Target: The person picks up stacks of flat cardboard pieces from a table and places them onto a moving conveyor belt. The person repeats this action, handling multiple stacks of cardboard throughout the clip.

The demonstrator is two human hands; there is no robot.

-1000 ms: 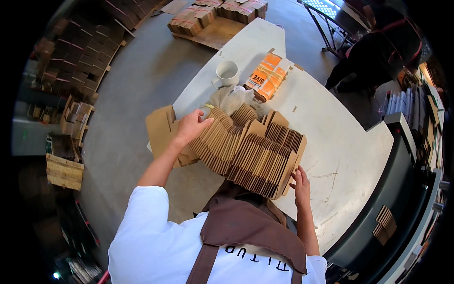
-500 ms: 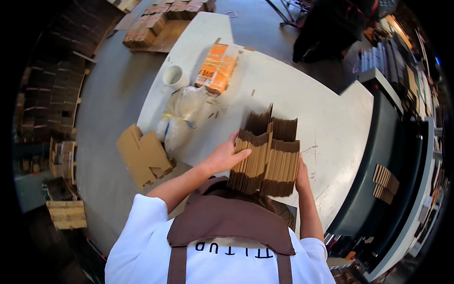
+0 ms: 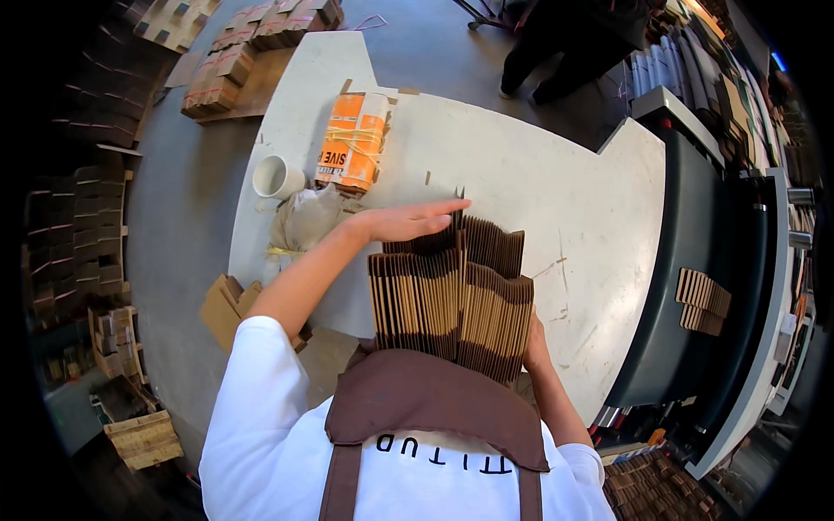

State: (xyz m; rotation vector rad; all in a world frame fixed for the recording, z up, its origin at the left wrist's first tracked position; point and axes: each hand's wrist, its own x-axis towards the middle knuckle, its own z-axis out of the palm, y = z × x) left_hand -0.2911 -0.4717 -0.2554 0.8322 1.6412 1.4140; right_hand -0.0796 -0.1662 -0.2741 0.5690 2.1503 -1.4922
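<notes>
A stack of brown folded cardboard pieces (image 3: 417, 295) stands on edge at the near side of the white table, close against my apron. Its pieces form two rows side by side, with stepped upper edges. My left hand (image 3: 408, 222) lies flat, fingers stretched out together, across the far left part of the stack near a piece that sticks up. Against the stack's right side is my right hand (image 3: 536, 344); the stack hides most of its fingers.
On the white table (image 3: 591, 217) are an orange-and-white tied bundle (image 3: 349, 143), a white mug (image 3: 278, 177) and a clear plastic bag (image 3: 306, 215). Flat cardboard (image 3: 228, 308) lies left. A dark machine bed (image 3: 669, 295) borders the right. Another person (image 3: 569, 48) stands beyond.
My left hand has gone from the stack's left side to its far upper edge and flattened. The stack sits slightly further left in view, and its pieces look more fanned. My right hand stays beside it.
</notes>
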